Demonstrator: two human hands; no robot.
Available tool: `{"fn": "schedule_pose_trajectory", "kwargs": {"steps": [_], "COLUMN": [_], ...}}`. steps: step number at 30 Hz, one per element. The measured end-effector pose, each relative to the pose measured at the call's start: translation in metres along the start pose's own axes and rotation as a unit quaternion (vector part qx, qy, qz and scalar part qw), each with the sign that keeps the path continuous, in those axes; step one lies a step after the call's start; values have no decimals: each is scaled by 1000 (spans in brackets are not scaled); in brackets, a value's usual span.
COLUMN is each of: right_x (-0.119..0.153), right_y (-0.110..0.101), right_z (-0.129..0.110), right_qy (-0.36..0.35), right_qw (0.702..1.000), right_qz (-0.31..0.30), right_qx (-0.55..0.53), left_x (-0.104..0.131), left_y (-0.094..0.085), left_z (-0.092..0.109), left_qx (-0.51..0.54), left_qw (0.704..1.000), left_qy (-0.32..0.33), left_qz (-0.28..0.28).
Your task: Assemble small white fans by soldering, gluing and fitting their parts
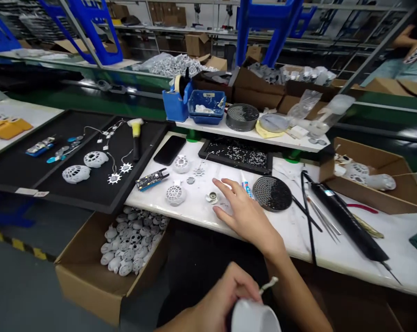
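Observation:
My left hand (pixel 217 299), low at the bottom of the head view, is closed around a white cup-shaped plastic housing (pixel 255 318) with a short pale cable sticking out. The housing is partly cut off by the frame edge. Over the white workbench (pixel 201 216), my right hand (pixel 245 212) reaches out with fingers spread and nothing in them. Just left of its fingertips lies a small round metal-and-white part (pixel 211 198). A glue tube (pixel 246 184) lies behind the hand. White vented dome covers (pixel 175 195), a grey disc (pixel 190 180) and a spoked white ring (pixel 199 171) lie farther left.
A black perforated round tray (pixel 272 192) and a black electric screwdriver (pixel 347 221) lie to the right. A screw tray (pixel 238 154) sits under the small shelf (pixel 208 125). Cardboard boxes stand at right (pixel 378 193) and lower left (pixel 91 281). A black mat (pixel 87 198) holds a hammer (pixel 136 138).

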State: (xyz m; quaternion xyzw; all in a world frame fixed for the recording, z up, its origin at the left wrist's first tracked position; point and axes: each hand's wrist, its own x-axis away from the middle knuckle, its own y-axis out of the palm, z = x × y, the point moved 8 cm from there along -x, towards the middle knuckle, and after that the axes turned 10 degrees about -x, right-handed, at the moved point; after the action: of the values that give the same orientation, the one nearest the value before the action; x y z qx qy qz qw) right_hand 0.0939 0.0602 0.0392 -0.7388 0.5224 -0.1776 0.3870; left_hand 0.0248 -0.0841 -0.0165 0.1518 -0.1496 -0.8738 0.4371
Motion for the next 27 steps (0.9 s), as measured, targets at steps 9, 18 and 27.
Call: {"fn": "schedule_pose_trajectory", "kwargs": {"steps": [9,18,27], "right_x": [-26,-10,15], "right_y": [22,-6,-29], "right_z": [22,28,52], "right_qy": [43,42,88], "right_qw": [991,958,881], "right_qz": [62,222,268], "right_qx": [-111,-175,-381], "left_x": [-22,-64,-81], "left_y": [-87,-92,-82], "left_z": [31,34,21], "left_qx": [143,154,174], "left_qw": [964,974,970], "left_qy": [55,99,54], "left_qz": [216,134,164]}}
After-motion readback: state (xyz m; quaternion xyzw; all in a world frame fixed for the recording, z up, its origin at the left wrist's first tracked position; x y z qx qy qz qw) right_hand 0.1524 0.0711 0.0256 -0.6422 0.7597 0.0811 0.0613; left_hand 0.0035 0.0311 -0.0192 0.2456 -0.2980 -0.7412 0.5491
